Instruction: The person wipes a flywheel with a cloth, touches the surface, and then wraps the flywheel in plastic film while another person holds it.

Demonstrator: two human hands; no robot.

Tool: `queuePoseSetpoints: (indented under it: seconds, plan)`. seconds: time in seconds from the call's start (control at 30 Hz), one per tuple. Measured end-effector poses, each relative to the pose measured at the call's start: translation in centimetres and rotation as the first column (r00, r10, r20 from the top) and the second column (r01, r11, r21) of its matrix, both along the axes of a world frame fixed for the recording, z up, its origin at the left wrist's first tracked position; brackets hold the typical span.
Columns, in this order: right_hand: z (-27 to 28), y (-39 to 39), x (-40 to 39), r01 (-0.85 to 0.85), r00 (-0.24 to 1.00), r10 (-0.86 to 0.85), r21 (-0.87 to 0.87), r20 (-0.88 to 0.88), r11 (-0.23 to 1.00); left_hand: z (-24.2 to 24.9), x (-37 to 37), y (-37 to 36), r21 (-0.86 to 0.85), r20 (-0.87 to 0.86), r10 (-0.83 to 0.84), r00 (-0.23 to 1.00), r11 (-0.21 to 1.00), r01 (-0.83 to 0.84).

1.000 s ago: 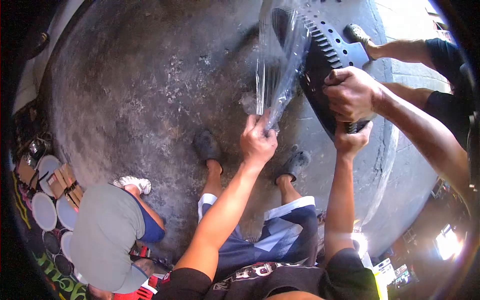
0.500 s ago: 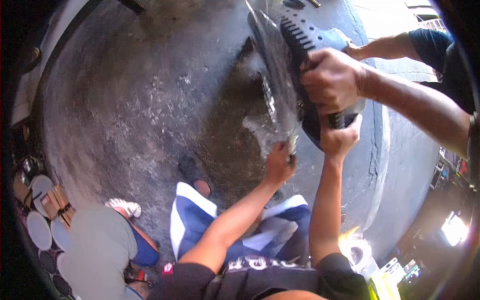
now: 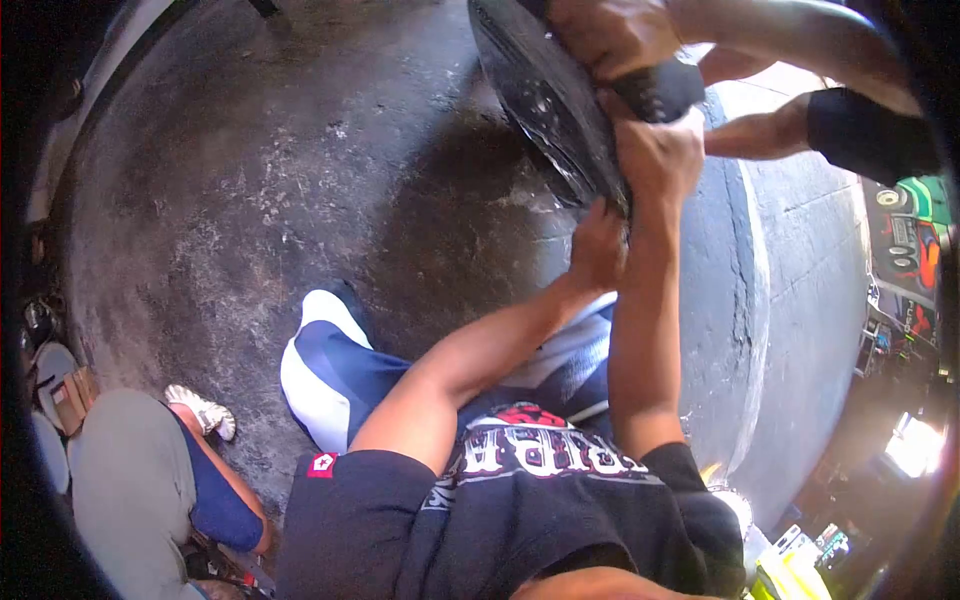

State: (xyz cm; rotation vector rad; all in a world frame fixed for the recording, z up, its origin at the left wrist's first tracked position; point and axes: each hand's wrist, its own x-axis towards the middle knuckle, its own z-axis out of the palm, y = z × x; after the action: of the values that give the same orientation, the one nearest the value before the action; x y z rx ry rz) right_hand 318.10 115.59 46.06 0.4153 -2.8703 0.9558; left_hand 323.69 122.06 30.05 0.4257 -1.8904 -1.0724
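Observation:
A dark, long panel-like object point(image 3: 545, 95) hangs at the top centre, with clear plastic film point(image 3: 550, 140) along its lower left side. My left hand point(image 3: 600, 245) is closed at the panel's lower tip; whether it grips the panel or the film is hard to see. Higher up and to the right, my right hand point(image 3: 660, 155) is wrapped round a black, grip-like part point(image 3: 660, 90) beside the panel. Another person's hand point(image 3: 615, 35) grasps the same black part just above my right hand.
Another person's arm point(image 3: 760, 135) reaches in from the right. At the lower left a person in a grey shirt point(image 3: 135, 480) bends beside stacked round items point(image 3: 55, 365). A bright lamp point(image 3: 915, 447) shines at the right, near colourful items point(image 3: 905, 235).
The panel, my hands and the co-worker's hand have moved up in view. My left hand is now right at the panel's lower tip, and the loose film no longer spreads out to the left.

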Motion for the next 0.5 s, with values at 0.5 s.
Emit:
queuePoseSetpoints:
  seconds: [0.5]
  plan:
    - [-1.4,-0.4,1.5,-0.356,0.932,0.363,0.136,-0.026,0.924,0.1,-2.8,3.1,0.411,0.199,0.256,0.946,0.855,-0.318]
